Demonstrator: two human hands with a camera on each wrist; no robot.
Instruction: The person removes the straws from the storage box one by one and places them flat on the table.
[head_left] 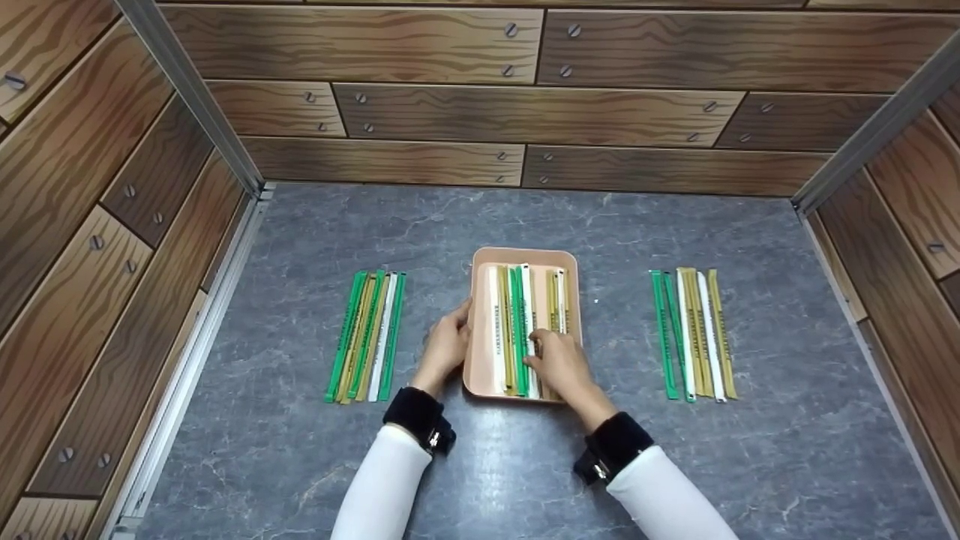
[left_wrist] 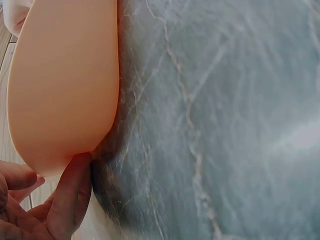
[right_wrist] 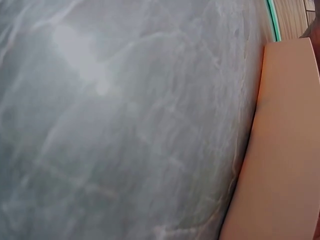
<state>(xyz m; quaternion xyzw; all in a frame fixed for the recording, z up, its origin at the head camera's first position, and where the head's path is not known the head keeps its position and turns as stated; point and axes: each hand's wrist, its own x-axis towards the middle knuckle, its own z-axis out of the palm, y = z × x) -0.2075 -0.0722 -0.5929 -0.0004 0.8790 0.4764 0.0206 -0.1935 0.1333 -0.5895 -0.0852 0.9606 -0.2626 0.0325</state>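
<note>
Head view: the left hand [head_left: 448, 341] grips the near-left side of a peach-coloured tray [head_left: 481, 300], and the left wrist view shows its fingertips against the tray's rounded corner. The right hand [head_left: 561, 362] reaches over the tray with bent fingers touching the slim packets [head_left: 496, 330] inside; whether thumb and finger pinch a packet I cannot tell. The tray stands on the table between 2 other groups. Its packets, white, gold and green, lie lengthwise in 2 clusters, a fuller cluster at left and a smaller cluster at right, partly under the hand. Dark lettering runs along the packets, too small to read; I can make out no brand name. Left of the tray lies a slanted row of green, gold and white packets [head_left: 366, 337]; right of it, well apart, lies a similar fan [head_left: 703, 337], both with dark print too fine to read. Black bands [head_left: 415, 412] circle both wrists, below them white sleeves [head_left: 382, 487]. The grey, marble-veined table [head_left: 540, 480] meets wood-patterned walls [head_left: 435, 112] with printed screw heads.
</note>
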